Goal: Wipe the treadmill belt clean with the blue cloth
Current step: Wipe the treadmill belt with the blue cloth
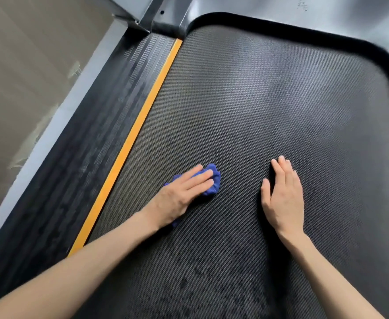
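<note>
Left grip (182,196): opened flat, pressed onto crumpled blue cloth (213,168).
Right grip (284,196): opened flat, laid on textured black treadmill belt (257,100).

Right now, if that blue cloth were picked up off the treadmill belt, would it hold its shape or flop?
Probably flop: the blue cloth lies bunched in soft folds under the left hand. It is probably light too, since it looks like thin crumpled fabric. Pushed, it would likely drag rather than glide, since the treadmill belt is finely textured.
</note>
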Available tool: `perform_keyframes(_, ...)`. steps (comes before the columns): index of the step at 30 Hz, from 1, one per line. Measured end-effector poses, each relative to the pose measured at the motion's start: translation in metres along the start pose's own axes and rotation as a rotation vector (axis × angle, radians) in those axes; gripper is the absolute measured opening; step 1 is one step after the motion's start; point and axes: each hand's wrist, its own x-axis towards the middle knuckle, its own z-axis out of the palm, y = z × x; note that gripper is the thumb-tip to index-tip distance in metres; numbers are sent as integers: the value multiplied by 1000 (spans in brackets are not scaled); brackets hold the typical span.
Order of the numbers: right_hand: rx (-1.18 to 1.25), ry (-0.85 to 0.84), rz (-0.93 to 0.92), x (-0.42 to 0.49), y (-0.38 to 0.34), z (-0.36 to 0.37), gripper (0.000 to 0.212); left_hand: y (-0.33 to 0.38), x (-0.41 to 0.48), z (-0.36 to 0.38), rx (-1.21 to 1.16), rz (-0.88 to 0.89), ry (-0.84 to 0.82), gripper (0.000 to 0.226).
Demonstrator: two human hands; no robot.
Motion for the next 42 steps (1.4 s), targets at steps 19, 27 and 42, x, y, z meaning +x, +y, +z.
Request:
perform_keyframes(19,-17,0,10,-1,-2,1,55,57,-17,7,-142,-277,22,39)
perform_keyframes(27,-8,-5,11,0,0,2,55,54,-23,16,-58,-28,-33,35)
perform_keyframes(42,-25,10,16,1,-2,1,53,29,66,12,-164,-401,81,39)
